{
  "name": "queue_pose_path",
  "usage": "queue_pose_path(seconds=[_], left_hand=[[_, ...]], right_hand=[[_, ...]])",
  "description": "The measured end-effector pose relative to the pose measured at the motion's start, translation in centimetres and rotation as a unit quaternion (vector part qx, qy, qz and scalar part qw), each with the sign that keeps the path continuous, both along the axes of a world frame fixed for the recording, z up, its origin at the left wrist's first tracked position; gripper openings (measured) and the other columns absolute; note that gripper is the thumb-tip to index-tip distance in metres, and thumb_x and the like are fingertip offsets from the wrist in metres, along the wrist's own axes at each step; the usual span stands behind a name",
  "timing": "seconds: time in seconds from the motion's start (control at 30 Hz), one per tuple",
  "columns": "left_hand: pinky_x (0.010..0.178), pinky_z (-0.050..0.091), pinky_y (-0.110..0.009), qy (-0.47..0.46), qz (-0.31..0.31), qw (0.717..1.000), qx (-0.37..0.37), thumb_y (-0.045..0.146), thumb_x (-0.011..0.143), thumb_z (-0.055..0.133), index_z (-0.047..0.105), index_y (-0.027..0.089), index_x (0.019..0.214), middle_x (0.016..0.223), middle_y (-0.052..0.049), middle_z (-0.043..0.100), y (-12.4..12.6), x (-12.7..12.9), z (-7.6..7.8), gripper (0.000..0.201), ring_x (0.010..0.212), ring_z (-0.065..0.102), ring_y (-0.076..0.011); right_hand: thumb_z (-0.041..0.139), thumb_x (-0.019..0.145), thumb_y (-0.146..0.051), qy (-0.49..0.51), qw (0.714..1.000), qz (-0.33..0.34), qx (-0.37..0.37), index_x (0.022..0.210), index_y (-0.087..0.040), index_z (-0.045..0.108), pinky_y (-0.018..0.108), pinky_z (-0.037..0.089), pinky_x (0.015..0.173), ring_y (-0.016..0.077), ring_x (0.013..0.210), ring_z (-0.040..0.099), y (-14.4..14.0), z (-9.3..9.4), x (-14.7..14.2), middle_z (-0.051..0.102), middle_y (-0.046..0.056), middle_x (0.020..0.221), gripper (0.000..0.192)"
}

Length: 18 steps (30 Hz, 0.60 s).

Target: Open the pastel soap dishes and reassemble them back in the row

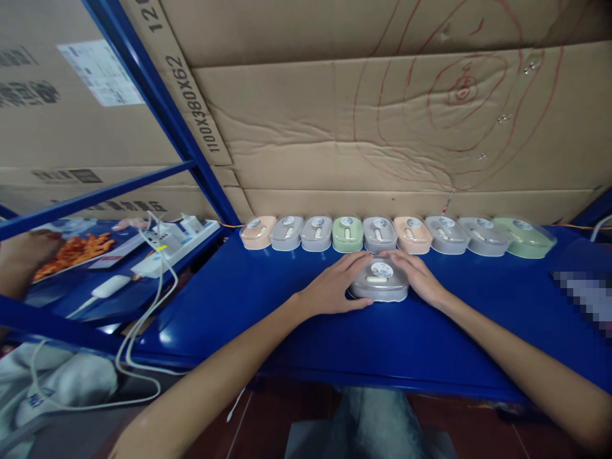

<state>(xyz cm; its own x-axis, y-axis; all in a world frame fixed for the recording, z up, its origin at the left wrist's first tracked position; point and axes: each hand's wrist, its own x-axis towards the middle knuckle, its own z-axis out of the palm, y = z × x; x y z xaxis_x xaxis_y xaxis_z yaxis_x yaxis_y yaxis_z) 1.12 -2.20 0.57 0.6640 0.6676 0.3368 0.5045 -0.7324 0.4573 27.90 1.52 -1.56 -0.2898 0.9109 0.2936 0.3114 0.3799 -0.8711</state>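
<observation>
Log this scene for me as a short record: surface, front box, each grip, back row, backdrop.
Surface: blue tabletop
Front box: grey lidded container, white handle and round sticker on top
Left grip: around its left side, thumb toward the front
Right grip: at its right side, fingers toward the back edge
Back row: nine lidded containers, five grey, two peach, two green
Backdrop: cardboard with red hand-drawn rings
</observation>
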Motion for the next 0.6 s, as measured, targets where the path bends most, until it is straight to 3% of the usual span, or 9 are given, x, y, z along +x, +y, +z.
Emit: queue_pose_path(seconds=[0.17,0.37,0.6], left_hand=[[0.133,0.035,-0.061,0.008,-0.013,1.0,0.026,0.059,0.091,0.08,0.027,0.027,0.173,0.177,-0.016,0.035,-0.1,0.0,0.6,0.102,0.164,0.035,-0.0399],[0.135,0.03,-0.063,0.025,-0.054,0.996,0.071,0.044,0.102,0.069,0.047,0.035,0.164,0.175,-0.009,0.041,-0.3,0.0,1.1,0.066,0.165,0.033,-0.037],[0.134,0.033,-0.061,0.038,-0.055,0.991,0.119,0.039,0.102,0.066,0.051,0.029,0.157,0.169,-0.013,0.048,-0.2,-0.2,0.8,0.058,0.164,0.035,-0.0345]], right_hand=[[0.062,0.098,-0.066,0.073,0.996,-0.012,-0.051,0.11,-0.028,0.084,0.058,0.044,0.125,0.0339,0.13,0.072,0.6,-0.1,0.5,0.083,0.006,0.126,0.045],[0.063,0.096,-0.075,0.092,0.994,-0.015,-0.053,0.11,-0.027,0.084,0.06,0.043,0.126,0.035,0.131,0.072,0.6,-0.2,0.6,0.083,0.007,0.125,0.054],[0.058,0.097,-0.079,0.066,0.997,-0.02,-0.025,0.111,-0.028,0.084,0.062,0.043,0.126,0.0359,0.13,0.071,0.7,-0.6,0.7,0.082,0.007,0.127,0.059]])
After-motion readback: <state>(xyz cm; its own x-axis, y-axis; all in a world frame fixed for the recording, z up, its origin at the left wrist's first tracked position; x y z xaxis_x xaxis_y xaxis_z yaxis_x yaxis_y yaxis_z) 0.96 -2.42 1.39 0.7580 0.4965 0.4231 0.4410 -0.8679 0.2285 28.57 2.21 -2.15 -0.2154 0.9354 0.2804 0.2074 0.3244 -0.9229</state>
